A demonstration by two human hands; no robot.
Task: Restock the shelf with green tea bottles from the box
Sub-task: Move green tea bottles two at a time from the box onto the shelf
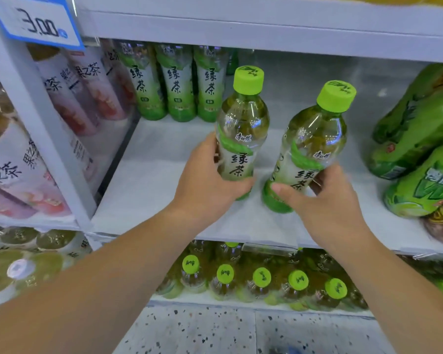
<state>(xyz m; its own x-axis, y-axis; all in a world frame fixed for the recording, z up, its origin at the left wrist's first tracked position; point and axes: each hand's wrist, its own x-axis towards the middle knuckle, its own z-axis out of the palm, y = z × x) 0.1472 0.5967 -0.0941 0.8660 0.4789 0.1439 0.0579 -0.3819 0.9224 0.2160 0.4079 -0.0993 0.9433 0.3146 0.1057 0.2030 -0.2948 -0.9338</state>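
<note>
Head view shows the left hand (207, 180) wrapped round the left bottle (242, 139), low on its label. The right hand (330, 203) holds the right bottle (315, 141) the same way, tipped toward 1 o'clock. Both bottles are over the bare white shelf (149, 180), near its front; I cannot tell if they touch it. Holding them low likely keeps the caps up, ready to stand. At 11 o'clock a back row (174, 83) of the same tea stands, so these probably go in front. No box shows.
</note>
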